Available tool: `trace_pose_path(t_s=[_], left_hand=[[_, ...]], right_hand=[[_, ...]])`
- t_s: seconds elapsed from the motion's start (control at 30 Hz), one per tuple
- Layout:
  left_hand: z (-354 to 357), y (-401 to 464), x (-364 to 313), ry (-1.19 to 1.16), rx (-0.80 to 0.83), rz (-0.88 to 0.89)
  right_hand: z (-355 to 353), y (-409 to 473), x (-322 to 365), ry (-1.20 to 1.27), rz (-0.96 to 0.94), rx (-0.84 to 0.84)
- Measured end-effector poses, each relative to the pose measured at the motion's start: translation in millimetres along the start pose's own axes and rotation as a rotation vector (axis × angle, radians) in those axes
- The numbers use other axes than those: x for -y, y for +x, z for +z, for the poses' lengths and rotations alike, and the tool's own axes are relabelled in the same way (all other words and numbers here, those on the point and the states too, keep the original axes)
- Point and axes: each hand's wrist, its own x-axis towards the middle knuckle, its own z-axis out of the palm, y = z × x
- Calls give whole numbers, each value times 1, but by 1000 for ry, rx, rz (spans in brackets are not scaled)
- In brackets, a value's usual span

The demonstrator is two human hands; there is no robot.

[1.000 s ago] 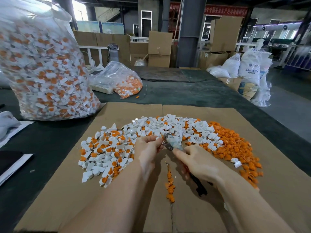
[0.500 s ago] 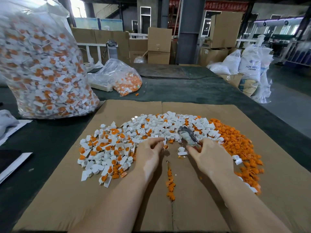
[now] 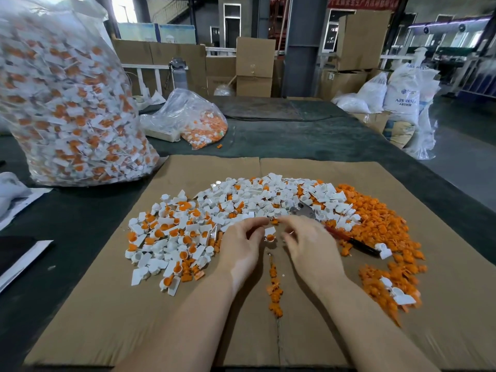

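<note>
I am aiming for the small white plastic cap with orange plug [image 3: 270,235] | left hand [image 3: 241,244] fingers curled beside it, grip unclear | right hand [image 3: 308,244] fingers loose, empty | trying to pinch its rim gently

The cardboard sheet [image 3: 188,304] is lit evenly by soft, diffuse daylight, and only faint shadows are cast on it beneath the forearms. The window [image 3: 123,6] at upper left is blown out by glare. The right hand [image 3: 308,245] is smeared by motion blur, while the left hand [image 3: 241,245] is rendered more sharply. Straight lines are bowed toward the edges by wide-angle distortion.
</note>
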Motion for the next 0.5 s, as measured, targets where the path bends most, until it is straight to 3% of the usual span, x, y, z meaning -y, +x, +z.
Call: trace_pose_path(t_s=[0.2, 0.5], left_hand=[[-6, -9, -1, -139, 68, -35], [-4, -12, -6, 83, 112, 55]], right_hand=[[11, -11, 10, 180, -21, -114], [10, -15, 9, 209, -41, -146]])
